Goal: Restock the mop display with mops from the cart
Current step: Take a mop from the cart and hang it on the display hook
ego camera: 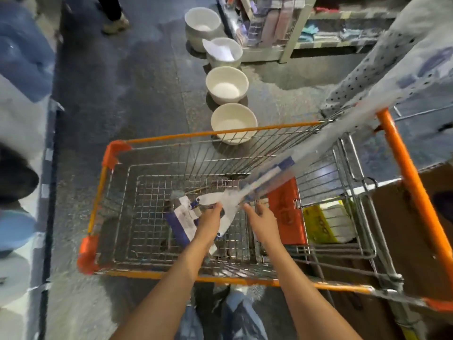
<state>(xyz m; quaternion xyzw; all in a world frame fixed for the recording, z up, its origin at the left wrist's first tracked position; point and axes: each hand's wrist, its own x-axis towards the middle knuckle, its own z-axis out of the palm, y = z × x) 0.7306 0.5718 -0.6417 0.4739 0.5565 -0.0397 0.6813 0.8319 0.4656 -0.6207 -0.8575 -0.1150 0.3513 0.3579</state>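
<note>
On a dim shop aisle floor, a mop [245, 192] is seen lying in the cart [220, 133], gripped by the left hand [208, 219]; the right hand [262, 219] is spread beside it. Restocking is judged barely begun.

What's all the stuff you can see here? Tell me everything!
cart: one, orange rim and silver wire, middle of view
mop: one, white and blue, wrapped, head in the cart, handle leaning over the far right corner
bowls: four, white, in a row on the floor beyond the cart
shelf: one, pale, cloths on it, top right
orange flap: one, in the cart's right side
yellow pack: one, right of the flap
left hand: one, on the mop head
right hand: one, beside the mop, fingers loose
</note>
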